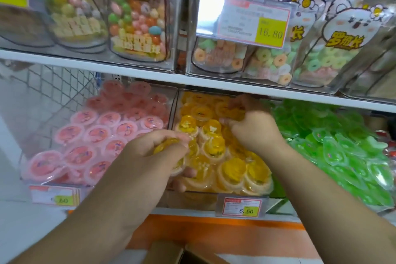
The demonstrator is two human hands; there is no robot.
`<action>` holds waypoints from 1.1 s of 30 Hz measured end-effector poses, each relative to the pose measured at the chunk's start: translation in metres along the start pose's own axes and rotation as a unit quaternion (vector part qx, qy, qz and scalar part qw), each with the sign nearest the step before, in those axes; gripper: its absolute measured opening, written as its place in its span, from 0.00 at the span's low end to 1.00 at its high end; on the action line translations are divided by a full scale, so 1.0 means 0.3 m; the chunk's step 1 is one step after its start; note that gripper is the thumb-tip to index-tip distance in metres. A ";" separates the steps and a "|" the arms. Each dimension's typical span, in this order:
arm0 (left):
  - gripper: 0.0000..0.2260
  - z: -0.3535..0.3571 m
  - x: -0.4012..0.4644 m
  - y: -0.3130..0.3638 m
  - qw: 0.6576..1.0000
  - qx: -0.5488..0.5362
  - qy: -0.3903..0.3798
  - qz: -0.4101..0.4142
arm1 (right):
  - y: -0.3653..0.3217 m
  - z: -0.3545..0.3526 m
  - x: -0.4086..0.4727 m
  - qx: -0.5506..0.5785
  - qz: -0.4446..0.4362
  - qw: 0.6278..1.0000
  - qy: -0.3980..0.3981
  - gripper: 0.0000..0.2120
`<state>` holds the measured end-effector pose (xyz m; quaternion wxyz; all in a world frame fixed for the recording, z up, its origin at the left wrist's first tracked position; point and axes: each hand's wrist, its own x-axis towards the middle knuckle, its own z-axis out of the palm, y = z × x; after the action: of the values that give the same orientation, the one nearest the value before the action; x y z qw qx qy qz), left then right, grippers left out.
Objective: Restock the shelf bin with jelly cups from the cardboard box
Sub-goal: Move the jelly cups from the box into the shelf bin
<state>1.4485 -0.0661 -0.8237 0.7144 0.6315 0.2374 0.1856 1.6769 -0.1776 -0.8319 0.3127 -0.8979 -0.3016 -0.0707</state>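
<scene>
Wire basket [53,85]: at your far left, white metal mesh in a diamond grid, behind the pink bin.
Pink bin [38,180]: clear hard plastic, packed with round pink jelly cups [84,117], glossy foil lids facing you.
Left hand [147,156]: your fingers curl round a yellow jelly cup [169,150], holding it at the front left corner of the middle bin; fingertips show beneath it.
Shelf bin [214,194]: the middle one, clear plastic walls, heaped with yellow jelly cups [233,169], translucent, round, smooth and shiny, several lying rim up.
Right hand [252,128]: deep in the same bin, your fingers bent round yellow cups near the back; motion blur hides how many you hold.
Green bin [280,201]: to your right, filled with flat, glossy green jelly packs [334,152] with wavy edges.
Upper shelf [128,69]: a white board carrying clear bins of bagged gummy sweets with cartoon animal labels.
Price tags [242,207]: white cards with red border and yellow patch, clipped to the bin fronts.
Cardboard box [171,253]: brown, matte, open flaps at the bottom edge, just below your arms.
Shelf base [214,231]: orange and white panel beneath the bins.
</scene>
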 end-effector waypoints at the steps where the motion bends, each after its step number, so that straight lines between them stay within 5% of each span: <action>1: 0.09 -0.001 0.001 -0.003 1.000 0.000 0.003 -0.003 | 0.001 0.000 -0.002 -0.007 0.001 1.000 -0.010 0.18; 11: 0.09 0.005 0.000 0.001 0.999 -0.024 -0.017 -0.014 | -0.028 -0.058 -0.045 -0.054 -0.023 0.996 -0.070 0.19; 15: 0.22 0.018 0.007 0.006 0.999 -0.016 -0.034 -0.034 | -0.046 -0.104 -0.114 -0.015 -0.030 0.997 -0.071 0.16; 24: 0.14 0.111 -0.030 0.014 0.998 0.035 -0.055 -0.009 | -0.084 -0.189 -0.322 0.159 -0.255 0.938 -0.172 0.28; 29: 0.13 0.157 -0.069 0.035 0.993 0.059 -0.105 0.009 | -0.037 -0.184 -0.333 0.184 -0.219 0.955 -0.074 0.16; 33: 0.13 0.185 -0.065 0.038 0.995 0.021 -0.093 0.024 | -0.028 -0.224 -0.313 0.309 -0.102 0.941 -0.089 0.10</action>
<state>1.4648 -0.1209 -0.8054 0.7149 0.6667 0.1586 0.1386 1.6003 -0.2597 -0.8039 0.5379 -0.7238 -0.4256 0.0746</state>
